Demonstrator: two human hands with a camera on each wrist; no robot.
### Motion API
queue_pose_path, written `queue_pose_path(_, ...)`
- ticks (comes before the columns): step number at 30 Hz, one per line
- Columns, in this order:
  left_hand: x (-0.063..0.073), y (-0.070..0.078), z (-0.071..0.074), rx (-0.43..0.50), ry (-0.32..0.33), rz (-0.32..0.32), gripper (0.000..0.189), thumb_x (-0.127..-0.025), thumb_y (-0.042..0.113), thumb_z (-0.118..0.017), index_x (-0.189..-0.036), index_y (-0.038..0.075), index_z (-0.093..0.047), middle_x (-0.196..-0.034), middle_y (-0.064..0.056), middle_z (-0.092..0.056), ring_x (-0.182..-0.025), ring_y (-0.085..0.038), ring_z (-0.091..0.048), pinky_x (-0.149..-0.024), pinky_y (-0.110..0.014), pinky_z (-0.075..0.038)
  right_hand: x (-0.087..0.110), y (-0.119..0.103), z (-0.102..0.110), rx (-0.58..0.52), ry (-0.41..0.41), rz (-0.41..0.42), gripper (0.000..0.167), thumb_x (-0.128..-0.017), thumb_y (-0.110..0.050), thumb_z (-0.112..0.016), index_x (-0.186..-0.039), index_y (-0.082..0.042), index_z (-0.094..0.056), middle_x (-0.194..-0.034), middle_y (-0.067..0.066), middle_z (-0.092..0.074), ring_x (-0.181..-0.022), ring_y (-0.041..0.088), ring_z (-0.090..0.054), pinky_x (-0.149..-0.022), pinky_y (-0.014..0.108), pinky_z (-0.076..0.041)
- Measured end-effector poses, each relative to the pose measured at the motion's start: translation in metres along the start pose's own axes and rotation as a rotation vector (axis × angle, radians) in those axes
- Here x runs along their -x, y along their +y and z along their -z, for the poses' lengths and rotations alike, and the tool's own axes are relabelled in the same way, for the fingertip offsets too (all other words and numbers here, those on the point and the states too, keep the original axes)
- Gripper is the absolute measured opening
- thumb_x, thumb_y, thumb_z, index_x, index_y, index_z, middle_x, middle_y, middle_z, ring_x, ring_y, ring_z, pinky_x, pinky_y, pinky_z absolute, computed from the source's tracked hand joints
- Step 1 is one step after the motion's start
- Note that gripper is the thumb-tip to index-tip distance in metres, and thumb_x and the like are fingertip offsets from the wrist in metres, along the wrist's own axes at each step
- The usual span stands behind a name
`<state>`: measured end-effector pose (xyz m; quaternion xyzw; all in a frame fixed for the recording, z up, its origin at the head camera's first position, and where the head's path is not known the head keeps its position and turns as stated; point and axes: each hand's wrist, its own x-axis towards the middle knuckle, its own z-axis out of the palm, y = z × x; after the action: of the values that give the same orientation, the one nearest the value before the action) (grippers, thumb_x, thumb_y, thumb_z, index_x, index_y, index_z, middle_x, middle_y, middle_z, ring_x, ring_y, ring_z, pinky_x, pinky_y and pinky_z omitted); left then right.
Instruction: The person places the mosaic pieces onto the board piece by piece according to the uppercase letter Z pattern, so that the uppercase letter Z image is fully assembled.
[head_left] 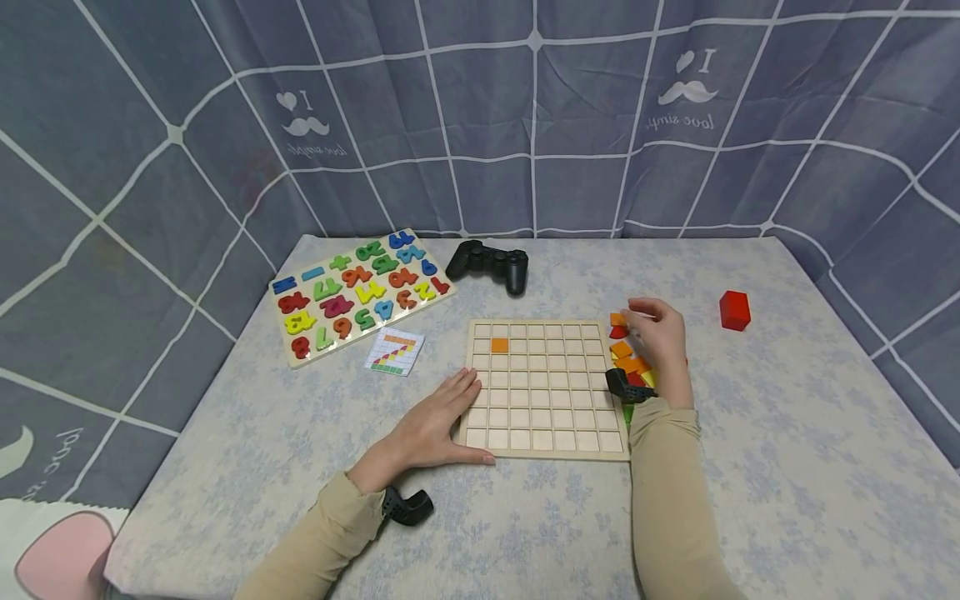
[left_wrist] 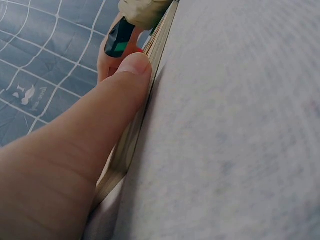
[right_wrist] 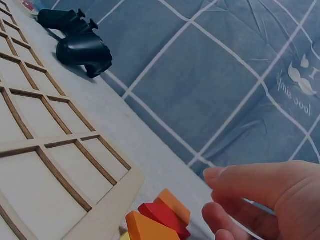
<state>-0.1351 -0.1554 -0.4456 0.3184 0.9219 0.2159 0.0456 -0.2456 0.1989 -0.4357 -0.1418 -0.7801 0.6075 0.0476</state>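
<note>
A wooden grid board (head_left: 543, 454) lies on the table, with one orange square (head_left: 499, 345) in a cell near its upper left. My left hand (head_left: 431, 425) rests at the board's left front corner, fingers spread along the left side and thumb (left_wrist: 135, 70) against the front edge. Beyond the board's right side, my right hand (head_left: 660, 333) hovers by a pile of small coloured pieces (head_left: 628, 360). In the right wrist view its fingers are loosely bent, with nothing seen between them. An orange piece (right_wrist: 173, 206) and a red piece (right_wrist: 162, 218) lie just beside the fingertips.
Left of the board lies a pattern card (head_left: 395, 351); behind it is a number puzzle board (head_left: 300, 287). A black game controller (head_left: 489, 263) sits behind the grid board. A red block (head_left: 735, 310) stands at the right. A curtain (head_left: 480, 117) hangs behind the table.
</note>
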Motion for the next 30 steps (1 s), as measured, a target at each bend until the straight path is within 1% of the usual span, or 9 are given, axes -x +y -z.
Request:
queue_pose_path(4, 0.0, 0.0003, 0.0001, 0.002, -0.002, 0.0, 0.111, -0.071, 0.069, -0.065, -0.147, 0.0, -0.023, -0.155, -0.014, -0.015, -0.143, -0.02, -0.007, -0.117, -0.031, -0.014, -0.0019, 0.0026, 0.0, 0.003, -0.019, -0.035, 0.043, -0.091, -0.027, -0.063, -0.129, -0.008, -0.057, -0.119, 0.009, -0.051, -0.096, 0.024, -0.051, -0.081, 0.026, -0.05)
queue_pose_path(9, -0.0002, -0.0002, -0.0005, 0.002, 0.005, -0.004, 0.111, -0.071, 0.07, -0.065, -0.147, 0.0, -0.024, -0.155, -0.015, -0.016, -0.143, -0.021, -0.008, -0.117, -0.031, -0.014, -0.0033, 0.0034, -0.0009, 0.116, -0.032, -0.029, 0.04, -0.092, -0.027, -0.061, -0.128, -0.01, -0.058, -0.121, 0.013, -0.055, -0.095, 0.028, -0.054, -0.071, 0.025, -0.047)
queue_pose_path(14, -0.0003, -0.0005, -0.001, 0.005, 0.0, 0.002, 0.111, -0.071, 0.07, -0.065, -0.148, 0.0, -0.024, -0.155, -0.014, -0.015, -0.143, -0.02, -0.007, -0.117, -0.031, -0.014, -0.0028, 0.003, -0.0007, 0.218, -0.055, 0.02, 0.04, -0.092, -0.028, -0.061, -0.128, -0.009, -0.059, -0.119, 0.016, -0.058, -0.088, 0.028, -0.053, -0.061, 0.024, -0.045)
queue_pose_path(17, 0.0, -0.0002, -0.0007, 0.006, 0.002, -0.003, 0.111, -0.071, 0.07, -0.065, -0.147, 0.0, -0.024, -0.155, -0.015, -0.016, -0.143, -0.021, -0.007, -0.117, -0.032, -0.015, -0.0011, 0.0016, -0.0002, 0.266, -0.083, 0.05, 0.042, -0.092, -0.028, -0.061, -0.128, -0.008, -0.058, -0.117, 0.019, -0.057, -0.082, 0.028, -0.051, -0.058, 0.025, -0.044)
queue_pose_path(20, 0.0002, 0.0001, -0.0005, 0.003, 0.004, -0.006, 0.112, -0.071, 0.07, -0.065, -0.147, -0.001, -0.024, -0.155, -0.015, -0.016, -0.143, -0.022, -0.008, -0.117, -0.032, -0.015, -0.0002, 0.0005, 0.0003, 0.306, -0.102, 0.068, 0.042, -0.093, -0.028, -0.06, -0.13, -0.007, -0.057, -0.115, 0.019, -0.056, -0.079, 0.026, -0.05, -0.06, 0.026, -0.043)
queue_pose_path(22, 0.0002, 0.0003, -0.0004, 0.001, 0.003, -0.006, 0.112, -0.071, 0.07, -0.065, -0.147, 0.0, -0.024, -0.155, -0.015, -0.015, -0.143, -0.022, -0.008, -0.117, -0.032, -0.014, 0.0005, 0.0, 0.0001, 0.304, -0.108, 0.068, 0.042, -0.093, -0.026, -0.06, -0.13, -0.006, -0.057, -0.113, 0.019, -0.057, -0.076, 0.026, -0.05, -0.059, 0.027, -0.043)
queue_pose_path(24, 0.0002, 0.0001, -0.0007, 0.0, 0.004, -0.008, 0.111, -0.071, 0.069, -0.065, -0.147, -0.001, -0.023, -0.155, -0.015, -0.015, -0.143, -0.022, -0.008, -0.117, -0.032, -0.014, 0.0012, -0.0006, 0.0, 0.314, -0.103, 0.073, 0.041, -0.094, -0.025, -0.059, -0.13, -0.005, -0.057, -0.111, 0.02, -0.057, -0.074, 0.025, -0.05, -0.058, 0.024, -0.043)
queue_pose_path(27, 0.0, -0.0003, -0.0011, -0.001, 0.005, -0.01, 0.111, -0.071, 0.069, -0.065, -0.147, -0.001, -0.023, -0.155, -0.015, -0.015, -0.143, -0.022, -0.008, -0.117, -0.033, -0.014, 0.0022, -0.002, -0.0008, 0.283, -0.094, 0.049, 0.04, -0.094, -0.023, -0.06, -0.129, -0.005, -0.057, -0.108, 0.019, -0.057, -0.067, 0.024, -0.049, -0.051, 0.02, -0.042)
queue_pose_path(30, -0.0001, -0.0002, -0.001, 0.001, 0.003, -0.008, 0.111, -0.071, 0.069, -0.065, -0.147, 0.0, -0.023, -0.155, -0.015, -0.015, -0.143, -0.022, -0.008, -0.117, -0.032, -0.014, 0.0026, -0.004, -0.0025, 0.278, -0.07, 0.029, 0.039, -0.093, -0.02, -0.06, -0.129, -0.004, -0.057, -0.111, 0.02, -0.057, -0.075, 0.026, -0.052, -0.056, 0.022, -0.044)
